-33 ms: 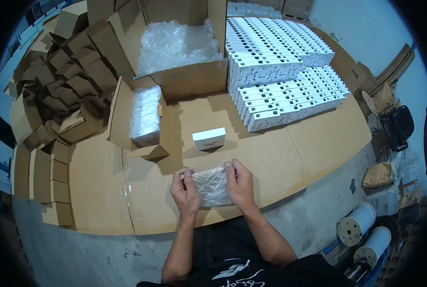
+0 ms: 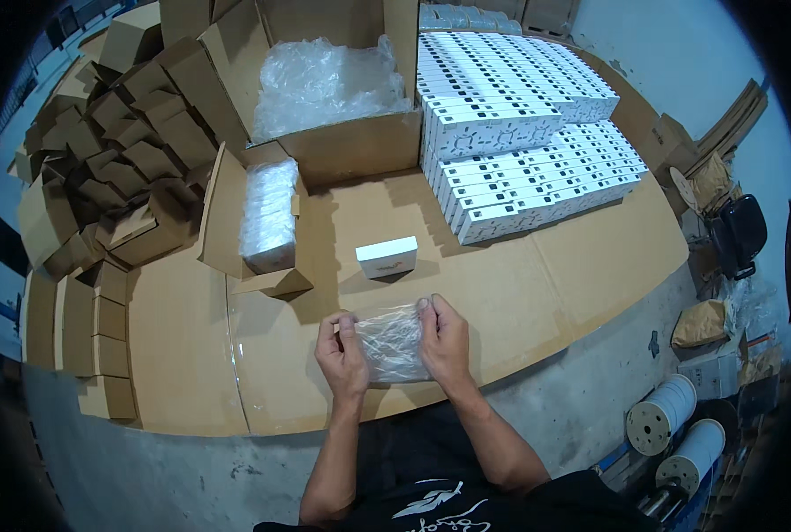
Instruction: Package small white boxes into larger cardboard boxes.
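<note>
While the left hand (image 2: 342, 356) is pinching the upper left corner of a crinkled clear plastic pouch (image 2: 393, 348) between its thumb and curled fingers, the right hand (image 2: 447, 341) is gripping the opposite side, its thumb pressing toward the index finger near the upper right corner. The pouch is stretching between the 2 hands, over the front edge of the cardboard-covered tabletop (image 2: 511, 324); whether anything is lying inside it, I cannot tell. Judging by this grip, the step in hand seems to be spreading the pouch, and the next move is probably calling for 2 even pinches, so that the thin film is not slipping or folding.

Just beyond the pouch, 1 small white box (image 2: 387, 259) is standing apart. Farther out to the left, an open brown carton (image 2: 219, 213) is holding a row of clear-wrapped packets (image 2: 270, 208); behind it, a larger open carton (image 2: 351, 146) is containing loose clear plastic wrapping (image 2: 329, 84). To the right, printed white boxes (image 2: 502, 133) are standing in tight rows, and 2 spools (image 2: 661, 415) are sitting beyond the tabletop.
</note>
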### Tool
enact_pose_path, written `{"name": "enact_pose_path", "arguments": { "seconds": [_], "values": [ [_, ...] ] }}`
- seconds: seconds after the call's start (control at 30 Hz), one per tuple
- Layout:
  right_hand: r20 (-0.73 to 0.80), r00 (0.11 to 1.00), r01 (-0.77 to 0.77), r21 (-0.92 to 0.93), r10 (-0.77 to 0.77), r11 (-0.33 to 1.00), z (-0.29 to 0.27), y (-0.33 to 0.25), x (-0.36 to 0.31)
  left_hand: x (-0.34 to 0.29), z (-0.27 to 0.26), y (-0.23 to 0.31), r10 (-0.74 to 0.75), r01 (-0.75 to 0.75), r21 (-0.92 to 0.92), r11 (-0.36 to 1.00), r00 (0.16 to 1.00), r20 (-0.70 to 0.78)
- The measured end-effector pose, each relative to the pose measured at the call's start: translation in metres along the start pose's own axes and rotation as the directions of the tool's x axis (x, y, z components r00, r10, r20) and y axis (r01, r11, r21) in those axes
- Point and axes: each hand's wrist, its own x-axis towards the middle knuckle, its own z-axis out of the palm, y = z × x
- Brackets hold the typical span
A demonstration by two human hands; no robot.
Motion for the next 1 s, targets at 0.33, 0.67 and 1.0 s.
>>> {"name": "enact_pose_path", "arguments": {
  "seconds": [0.33, 0.67, 1.0],
  "values": [
    [-0.108, 0.994, 0.027, 0.049, -0.021, 0.998, 0.003, 0.004, -0.003, -0.011, 0.003, 0.020, -0.193, 0.202, -0.304, 0.931, 0.979, 0.061],
    [-0.150, 0.989, 0.003, 0.096, 0.011, 0.995, -0.003, 0.004, 0.002, -0.007, -0.031, 0.002, -0.130, 0.116, 0.120, 0.986, 0.984, 0.118],
    [0.054, 0.996, -0.079, 0.338, 0.064, 0.938, -0.010, 0.009, 0.003, -0.001, -0.017, 0.011, -0.282, 0.343, -0.157, 0.926, 0.906, 0.315]
  ]
}}
